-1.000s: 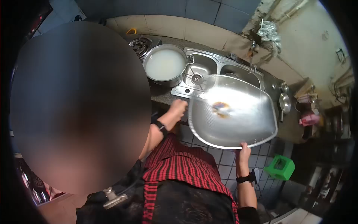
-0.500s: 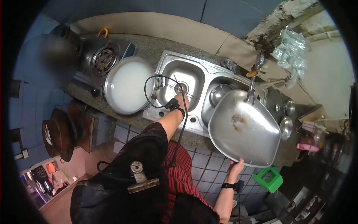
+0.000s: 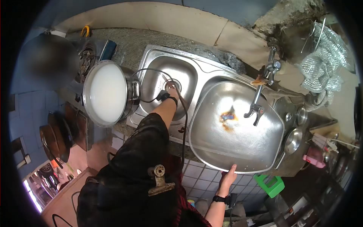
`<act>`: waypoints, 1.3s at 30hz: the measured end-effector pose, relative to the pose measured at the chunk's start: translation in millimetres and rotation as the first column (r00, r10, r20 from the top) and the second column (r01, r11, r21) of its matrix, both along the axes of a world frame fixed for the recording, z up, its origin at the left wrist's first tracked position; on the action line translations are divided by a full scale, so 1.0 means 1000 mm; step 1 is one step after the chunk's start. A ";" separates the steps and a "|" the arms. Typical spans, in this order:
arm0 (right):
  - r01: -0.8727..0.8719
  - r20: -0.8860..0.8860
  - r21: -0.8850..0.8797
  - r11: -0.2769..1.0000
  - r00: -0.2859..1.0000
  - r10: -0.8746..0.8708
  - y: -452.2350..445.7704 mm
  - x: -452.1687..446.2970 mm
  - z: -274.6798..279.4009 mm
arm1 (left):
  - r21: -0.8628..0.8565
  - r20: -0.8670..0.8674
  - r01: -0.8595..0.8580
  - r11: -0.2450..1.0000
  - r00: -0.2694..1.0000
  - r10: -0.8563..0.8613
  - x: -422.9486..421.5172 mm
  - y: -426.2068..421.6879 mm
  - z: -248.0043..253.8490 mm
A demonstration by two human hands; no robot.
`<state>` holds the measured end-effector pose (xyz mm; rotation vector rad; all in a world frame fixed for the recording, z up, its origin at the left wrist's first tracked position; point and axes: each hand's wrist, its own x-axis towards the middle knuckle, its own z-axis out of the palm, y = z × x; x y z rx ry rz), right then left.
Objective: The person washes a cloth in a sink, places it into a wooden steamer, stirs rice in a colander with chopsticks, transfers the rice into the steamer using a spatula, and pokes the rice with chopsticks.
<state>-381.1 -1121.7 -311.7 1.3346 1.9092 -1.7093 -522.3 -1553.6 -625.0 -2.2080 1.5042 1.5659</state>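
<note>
My left hand (image 3: 172, 90) reaches down to the drain (image 3: 174, 84) of the left basin (image 3: 151, 73) in a steel double sink; its fingers are mostly hidden, so I cannot tell their grip. A black cable (image 3: 186, 125) loops around that wrist. My right hand (image 3: 227, 177) is closed on the near rim of a large shallow metal tray (image 3: 242, 142), thumb on top. The tray lies over the right basin, covering most of it, with a brown and bluish scorch mark near its middle. Above its far right part hangs the tap (image 3: 258, 102).
A large pot (image 3: 107, 92) of whitish liquid stands left of the sink, beside a gas stove (image 3: 87, 56). To the right are a small metal pan (image 3: 293, 140) and several lids. A green plastic stool (image 3: 270, 184) stands below.
The tray has shifted left and looks flatter over the right basin, hiding the lid seen there before. My left hand stays at the drain. The whole view has shifted and come closer.
</note>
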 end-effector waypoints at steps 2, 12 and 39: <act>-0.029 0.017 -0.078 0.997 0.999 0.031 0.000 -0.002 0.017 | 0.155 -0.086 -0.321 0.934 0.938 0.336 0.004 0.007 -0.038; -0.762 -0.241 -0.324 0.561 0.640 0.729 -0.025 0.050 0.084 | -0.149 -0.792 0.291 0.945 0.538 -0.291 0.104 0.163 0.385; -0.989 -0.933 0.056 -0.137 -0.100 0.345 -0.578 0.460 0.327 | 0.046 -0.805 -0.544 0.838 0.476 0.354 0.786 -0.212 0.583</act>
